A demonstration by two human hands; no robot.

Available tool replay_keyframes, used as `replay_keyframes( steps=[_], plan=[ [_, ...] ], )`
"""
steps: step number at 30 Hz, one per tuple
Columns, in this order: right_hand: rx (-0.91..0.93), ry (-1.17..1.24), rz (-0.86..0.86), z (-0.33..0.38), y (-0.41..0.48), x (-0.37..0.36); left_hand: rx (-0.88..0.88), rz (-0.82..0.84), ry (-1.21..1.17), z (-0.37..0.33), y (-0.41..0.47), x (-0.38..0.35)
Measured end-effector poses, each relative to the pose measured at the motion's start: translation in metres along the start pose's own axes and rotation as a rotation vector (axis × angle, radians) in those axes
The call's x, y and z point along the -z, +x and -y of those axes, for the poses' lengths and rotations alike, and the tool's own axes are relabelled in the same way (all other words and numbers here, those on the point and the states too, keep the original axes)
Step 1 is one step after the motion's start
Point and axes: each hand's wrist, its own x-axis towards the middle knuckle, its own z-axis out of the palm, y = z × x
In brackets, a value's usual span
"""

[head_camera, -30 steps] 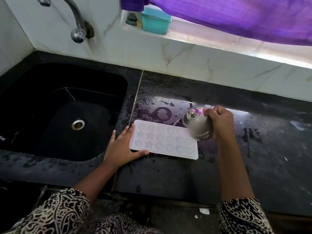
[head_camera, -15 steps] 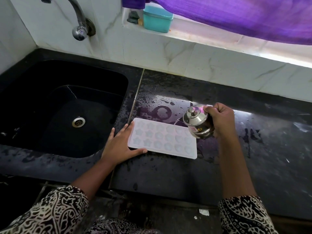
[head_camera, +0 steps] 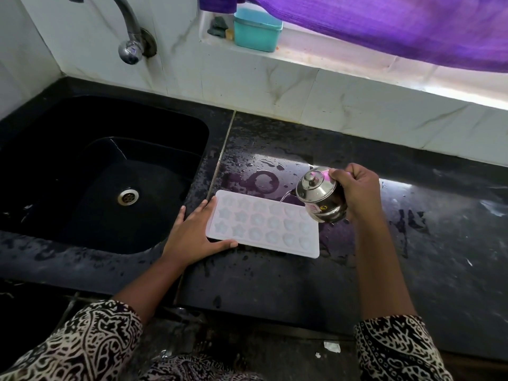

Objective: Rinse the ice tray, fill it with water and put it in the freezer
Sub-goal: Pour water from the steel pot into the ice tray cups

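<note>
Indoors, wet black counter (head_camera: 275, 284), left hand (head_camera: 192, 237) spread bracing ice tray (head_camera: 264, 224), right hand (head_camera: 357, 188) gripping kettle (head_camera: 320, 195).

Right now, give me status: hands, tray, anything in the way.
Left hand flat on the counter, bracing the tray. Right hand tipping the steel pot, thin stream into the far row. Nothing in the way.

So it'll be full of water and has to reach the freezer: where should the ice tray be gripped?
Grip the ice tray by its two short end rims, one hand from each side, kept level. It is long, flat and shallow; the left hand already rests at one end.
</note>
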Motion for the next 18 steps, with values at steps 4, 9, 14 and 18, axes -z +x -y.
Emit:
replay_keyframes(
  steps=[4,9,14,18],
  plan=[
    [0.002,0.002,0.0,-0.0001,0.001,0.0002,-0.003,0.004,0.001,0.0008,0.0003,-0.0002],
    [-0.006,-0.015,0.003,-0.0005,0.0024,0.0006,0.0,0.008,0.004,0.001,-0.0002,0.0003],
    [0.008,-0.012,0.012,-0.0011,0.0029,0.0002,0.007,0.012,0.008,0.0,-0.0005,0.0011],
    [-0.015,0.032,0.009,-0.0031,0.0031,-0.0001,0.008,0.006,0.005,-0.0002,-0.0005,0.0011]
  ],
)
